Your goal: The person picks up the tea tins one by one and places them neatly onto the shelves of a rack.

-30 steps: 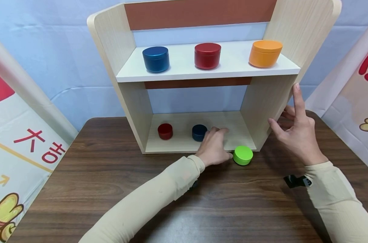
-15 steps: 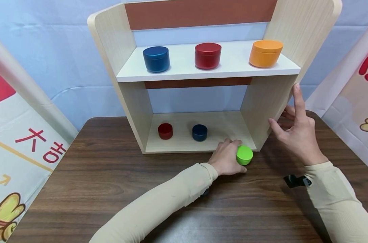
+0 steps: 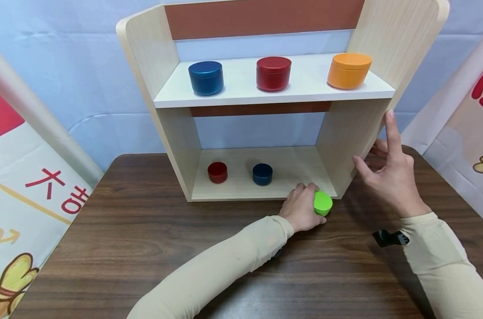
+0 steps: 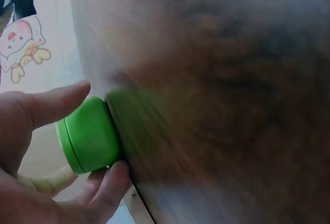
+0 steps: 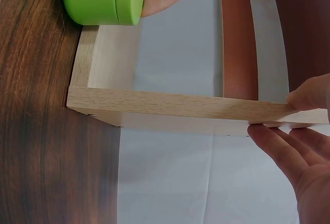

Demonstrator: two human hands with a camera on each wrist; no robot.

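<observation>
My left hand [image 3: 303,208] is around a small lime-green round tin [image 3: 323,203] on the table, just in front of the shelf's bottom right corner. In the left wrist view, the thumb lies along one side of the green tin [image 4: 93,136] and the fingertips [image 4: 119,171] touch the other. The tin's lid is on. My right hand [image 3: 393,177] holds the right side panel of the wooden shelf [image 3: 365,128]. Its thumb and fingers pinch the panel's edge [image 5: 180,104] from both faces in the right wrist view.
On the upper white board stand a blue tin [image 3: 206,78], a red tin [image 3: 273,74] and an orange tin [image 3: 349,71]. A small red tin [image 3: 217,172] and a small dark blue tin [image 3: 262,174] sit on the lower board. Dark wood table [image 3: 146,248] lies in front.
My left hand has moved right, away from the small dark blue tin, and closed around the green tin, which has shifted slightly right. My right hand has stayed on the panel.
</observation>
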